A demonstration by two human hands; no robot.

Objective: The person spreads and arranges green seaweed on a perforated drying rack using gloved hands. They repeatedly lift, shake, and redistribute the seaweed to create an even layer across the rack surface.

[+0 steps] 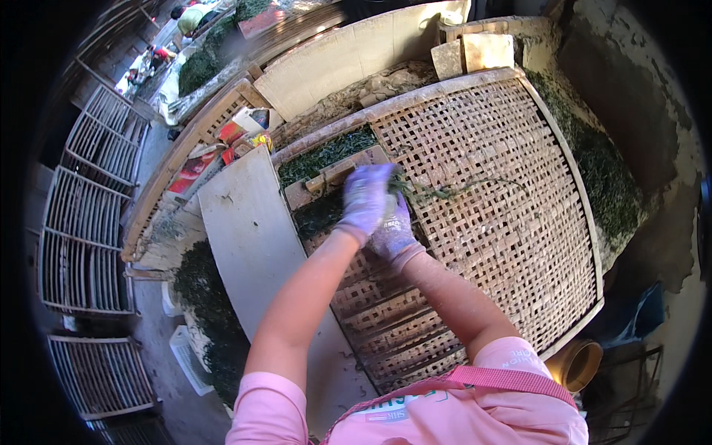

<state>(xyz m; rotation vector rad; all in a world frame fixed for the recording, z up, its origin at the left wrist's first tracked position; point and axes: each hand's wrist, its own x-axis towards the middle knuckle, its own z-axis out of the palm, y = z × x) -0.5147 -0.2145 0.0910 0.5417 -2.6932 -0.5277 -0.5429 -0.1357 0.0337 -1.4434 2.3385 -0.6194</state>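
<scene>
My left hand (367, 200), in a purple glove and blurred, lies over the near edge of a wooden board with a crossbar (336, 172). Close against it on the right is my gloved right hand (394, 231); the fingers of both are partly hidden. Dark green leafy strands (409, 189) stick out beside the fingertips, and which hand has them I cannot tell. One long strand (473, 186) trails right over the woven bamboo mat (500, 144). Chopped dark greens (328, 156) lie beyond the board, with more greens (317, 217) on its near side.
A pale flat panel (250, 222) slopes along the mat's left side. Heaps of dark greens lie at the far right (595, 167) and lower left (208, 300). Slatted racks (83, 239) stand at the left. A yellow cylindrical container (575, 364) is by the lower right edge.
</scene>
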